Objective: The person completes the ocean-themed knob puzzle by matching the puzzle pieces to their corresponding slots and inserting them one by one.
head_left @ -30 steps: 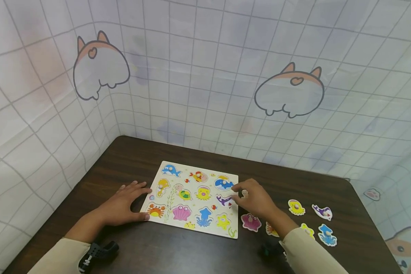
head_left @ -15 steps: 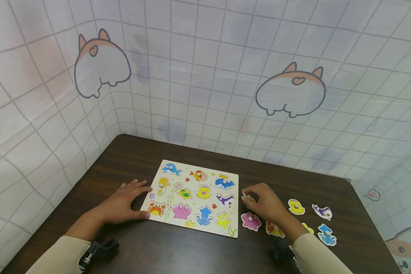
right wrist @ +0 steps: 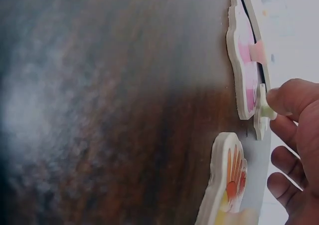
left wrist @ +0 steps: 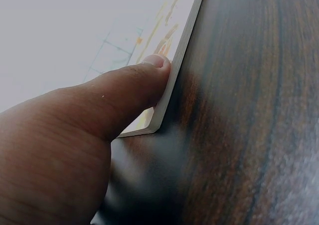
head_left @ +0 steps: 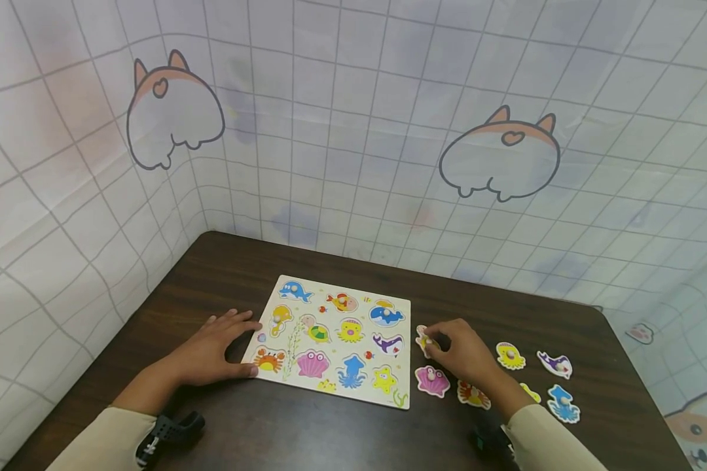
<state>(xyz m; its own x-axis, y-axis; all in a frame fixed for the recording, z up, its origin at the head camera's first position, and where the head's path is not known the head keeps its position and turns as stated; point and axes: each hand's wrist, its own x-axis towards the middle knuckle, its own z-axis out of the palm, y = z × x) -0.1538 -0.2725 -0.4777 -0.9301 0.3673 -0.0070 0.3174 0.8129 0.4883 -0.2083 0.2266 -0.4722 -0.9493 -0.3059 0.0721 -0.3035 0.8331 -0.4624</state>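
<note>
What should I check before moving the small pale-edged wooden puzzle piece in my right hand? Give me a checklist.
1. Grip: ok; your right hand pinches the small pale-edged wooden puzzle piece by its knob.
2. Cream rectangular wooden board steadied: ok; your left hand rests on its left side.
3. Held piece's picture fully visible: not ok; your fingers cover part.
4. Held piece lifted off the dark brown wooden table: cannot tell.
5. Green-shelled turtle recess free: ok; no knob shows there.
6. All pieces placed: not ok; a pink shell-shaped wooden piece lies beside the board.

The right hand (head_left: 462, 350) has moved off the board (head_left: 362, 317) and now pinches a knobbed piece (head_left: 421, 338) just beside it
</note>
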